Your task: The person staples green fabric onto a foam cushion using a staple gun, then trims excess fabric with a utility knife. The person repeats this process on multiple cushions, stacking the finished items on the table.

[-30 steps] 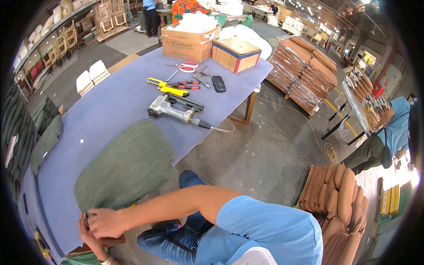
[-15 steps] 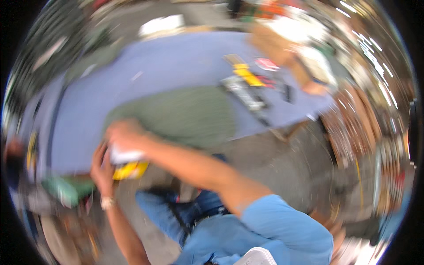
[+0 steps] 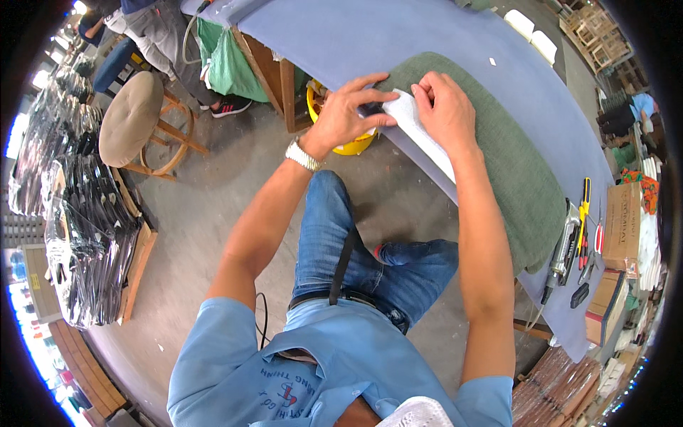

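Note:
A long green upholstered cushion [image 3: 501,153] lies along the near edge of the blue-covered table, with a white underside or lining [image 3: 418,129] showing along its near side. My left hand [image 3: 348,112] is at the cushion's end, thumb and fingers closing round a dark corner beside the white material. Just to its right, my right hand [image 3: 448,107] has its fingers curled together over the white material, next to the green fabric's edge. Whatever lies between those right fingertips is hidden. A metal-band watch [image 3: 304,154] is on my left wrist.
The blue tabletop [image 3: 341,32] carries a caulking gun [image 3: 564,242], a yellow-and-black tool [image 3: 585,203] and cardboard boxes [image 3: 623,220] at right. Below its edge stands a yellow bucket [image 3: 356,146]. A round padded stool [image 3: 131,117] and another person [image 3: 167,43] are at left.
The view has swung round, so the table now runs from upper left to lower right, and the blur has cleared. Both hands are still at the same end of the cushion.

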The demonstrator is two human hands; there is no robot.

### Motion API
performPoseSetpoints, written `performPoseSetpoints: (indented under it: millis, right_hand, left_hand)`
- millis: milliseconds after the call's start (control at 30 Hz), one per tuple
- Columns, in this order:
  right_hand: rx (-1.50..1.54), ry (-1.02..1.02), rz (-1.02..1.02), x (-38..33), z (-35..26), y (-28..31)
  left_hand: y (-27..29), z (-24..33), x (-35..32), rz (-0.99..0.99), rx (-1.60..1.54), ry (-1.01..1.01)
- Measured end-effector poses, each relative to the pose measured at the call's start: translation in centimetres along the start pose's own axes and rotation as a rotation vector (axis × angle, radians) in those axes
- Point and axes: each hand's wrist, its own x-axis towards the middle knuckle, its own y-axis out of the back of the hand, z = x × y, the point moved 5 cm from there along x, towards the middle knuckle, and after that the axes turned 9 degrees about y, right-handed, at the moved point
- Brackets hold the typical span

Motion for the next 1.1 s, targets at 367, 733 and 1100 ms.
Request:
performPoseSetpoints:
  millis: [367,733,1100]
  right_hand:
    - [-0.183,0.385,-0.082,-1.3,-3.7,1.3]
    - [-0.3,0.368,-0.044,0.1,-3.6,-0.1]
    - [-0.123,0.308,-0.021,0.2,-3.2,0.5]
  left_hand:
    - [-0.3,-0.3,0.9,0.104,0.142,-0.061]
    - [0.2,1.3,2.9,-0.037,0.121,0.075]
    - [0.2,1.6,4.0,-0.125,0.219,0.123]
